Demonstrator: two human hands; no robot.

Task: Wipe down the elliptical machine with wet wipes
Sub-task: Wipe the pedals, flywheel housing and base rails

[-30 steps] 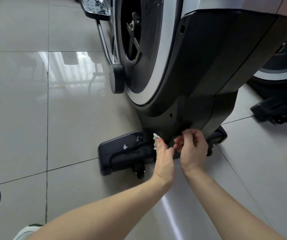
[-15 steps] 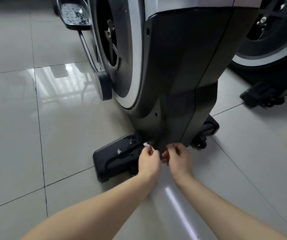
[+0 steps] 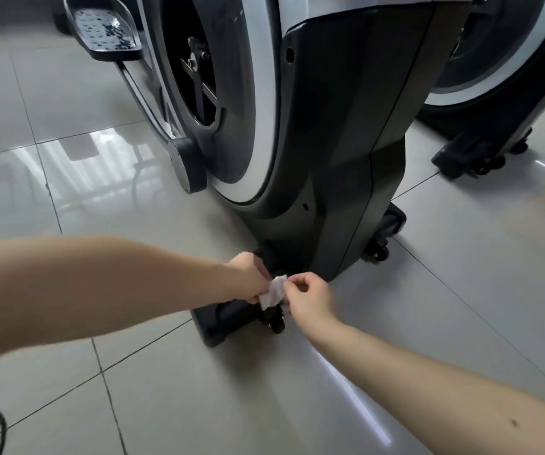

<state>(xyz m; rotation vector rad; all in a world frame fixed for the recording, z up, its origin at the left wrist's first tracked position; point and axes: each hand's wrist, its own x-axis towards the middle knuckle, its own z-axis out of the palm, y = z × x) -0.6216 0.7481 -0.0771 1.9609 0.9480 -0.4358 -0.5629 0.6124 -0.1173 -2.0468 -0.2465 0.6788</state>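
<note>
Where the elliptical machine (image 3: 346, 142) meets its black floor stabiliser (image 3: 225, 320), lower centre of frame, one wet wipe (image 3: 272, 290) hangs crumpled between two hands.
Left hand (image 3: 248, 277): grips the wipe's left edge.
Right hand (image 3: 309, 302): pinches the right edge between thumb and forefinger.
Handling, judged: light, limp, damp, prone to bunch or tear; best taken by opposite edges and spread flat.
Machine: heavy, rigid, hard-shelled.
Also present: pedal (image 3: 103, 24) upper left; caster (image 3: 277, 325); second machine (image 3: 494, 77) upper right.
</note>
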